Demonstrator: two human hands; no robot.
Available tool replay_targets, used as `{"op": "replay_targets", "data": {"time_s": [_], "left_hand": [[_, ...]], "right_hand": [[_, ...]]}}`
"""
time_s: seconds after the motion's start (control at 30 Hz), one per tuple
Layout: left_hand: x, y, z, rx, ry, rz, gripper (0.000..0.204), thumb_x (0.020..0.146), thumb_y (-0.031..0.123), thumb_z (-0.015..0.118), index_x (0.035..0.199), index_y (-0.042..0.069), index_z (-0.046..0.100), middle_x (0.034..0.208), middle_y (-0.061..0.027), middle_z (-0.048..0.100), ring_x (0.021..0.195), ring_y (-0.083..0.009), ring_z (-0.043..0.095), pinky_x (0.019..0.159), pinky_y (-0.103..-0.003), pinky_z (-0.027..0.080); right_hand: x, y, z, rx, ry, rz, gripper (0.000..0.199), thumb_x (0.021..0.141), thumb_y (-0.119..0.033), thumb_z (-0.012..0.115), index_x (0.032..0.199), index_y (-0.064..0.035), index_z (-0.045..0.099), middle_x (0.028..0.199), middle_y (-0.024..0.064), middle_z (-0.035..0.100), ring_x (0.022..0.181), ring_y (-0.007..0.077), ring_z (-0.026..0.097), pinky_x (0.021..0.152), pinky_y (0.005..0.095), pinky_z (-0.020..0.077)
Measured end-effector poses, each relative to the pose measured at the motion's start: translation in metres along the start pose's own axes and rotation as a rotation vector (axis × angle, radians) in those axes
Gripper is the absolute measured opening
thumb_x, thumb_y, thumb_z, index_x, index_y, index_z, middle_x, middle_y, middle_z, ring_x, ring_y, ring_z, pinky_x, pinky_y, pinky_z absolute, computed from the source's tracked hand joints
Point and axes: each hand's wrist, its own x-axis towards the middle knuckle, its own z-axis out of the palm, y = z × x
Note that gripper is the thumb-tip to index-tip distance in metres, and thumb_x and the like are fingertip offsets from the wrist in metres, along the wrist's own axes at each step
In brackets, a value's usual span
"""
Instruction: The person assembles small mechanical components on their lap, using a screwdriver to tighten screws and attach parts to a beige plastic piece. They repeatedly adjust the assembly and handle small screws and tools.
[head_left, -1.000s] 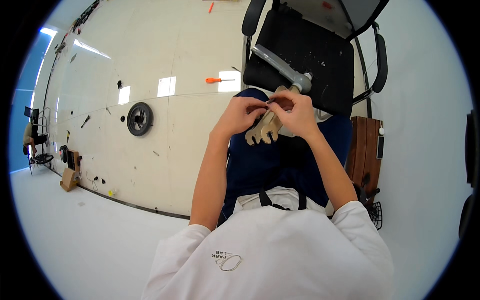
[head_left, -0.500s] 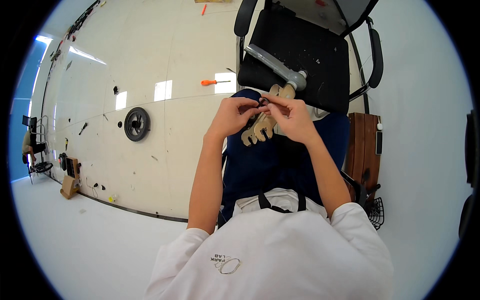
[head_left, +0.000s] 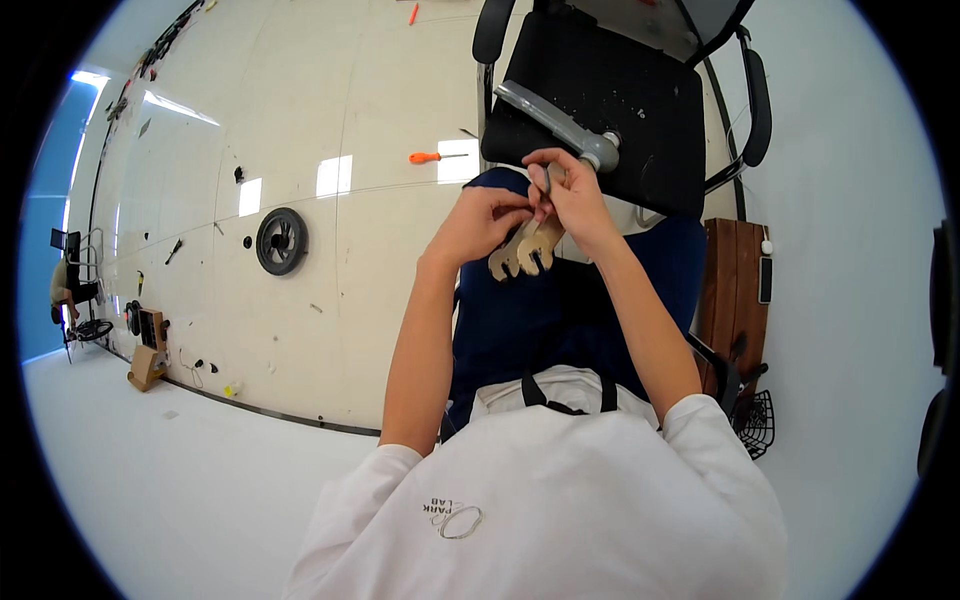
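A fork-shaped metal part, tan with slotted ends (head_left: pixel 537 250), lies across my lap in dark blue trousers. Its grey tube (head_left: pixel 545 115) rests on the black seat of the chair opposite. My left hand (head_left: pixel 480 222) is closed beside the tan prongs, its fingertips pinched together; what sits between them is hidden. Just above the prongs, my right hand (head_left: pixel 575 200) is closed with the index finger raised and curled. A small dark piece (head_left: pixel 545 180) shows between its fingers, too small to name.
The black office chair (head_left: pixel 600 100) faces me closely. On the floor to the left lie a black wheel (head_left: pixel 281 241) and an orange-handled screwdriver (head_left: pixel 425 157). A brown wooden box (head_left: pixel 733 290) stands at the right, with a black wire basket (head_left: pixel 757 425) nearby.
My right hand has moved up and slightly away from the left, its fingers now more upright. Earlier both hands met fingertip to fingertip at a small dark loop-like piece.
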Motion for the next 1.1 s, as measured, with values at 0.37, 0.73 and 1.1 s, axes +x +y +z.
{"op": "replay_targets", "data": {"time_s": [0.37,0.73,1.1], "left_hand": [[0.000,0.000,0.005,0.021,0.108,-0.070,0.016,0.087,0.005,0.074,0.101,-0.002,0.077,0.082,-0.0106,0.075,0.078,-0.0134,0.071,0.074,-0.029,0.056],[-0.001,-0.008,-0.002,-0.187,0.008,-0.028,0.023,0.089,-0.001,0.063,0.111,-0.004,0.072,0.097,-0.0142,0.075,0.090,-0.0183,0.072,0.083,-0.031,0.055],[0.001,0.000,0.000,-0.028,0.090,-0.008,0.019,0.088,0.002,0.070,0.106,-0.002,0.075,0.088,-0.0121,0.075,0.077,-0.0131,0.069,0.074,-0.028,0.055]], "right_hand": [[-0.012,-0.013,-0.002,-0.313,0.069,-0.245,0.033,0.093,-0.005,0.065,0.125,0.0040,0.063,0.091,0.0124,0.074,0.078,0.0145,0.071,0.073,0.0253,0.0569],[-0.013,-0.038,-0.003,-0.802,-0.123,-0.381,0.022,0.087,0.002,0.061,0.106,-0.0001,0.073,0.112,0.0135,0.075,0.093,0.0243,0.073,0.087,0.0315,0.0559],[-0.020,-0.043,-0.004,-0.776,-0.046,-0.400,0.040,0.083,-0.001,0.070,0.123,-0.0045,0.069,0.101,0.0129,0.075,0.089,0.0198,0.072,0.082,0.0306,0.0556]]}}
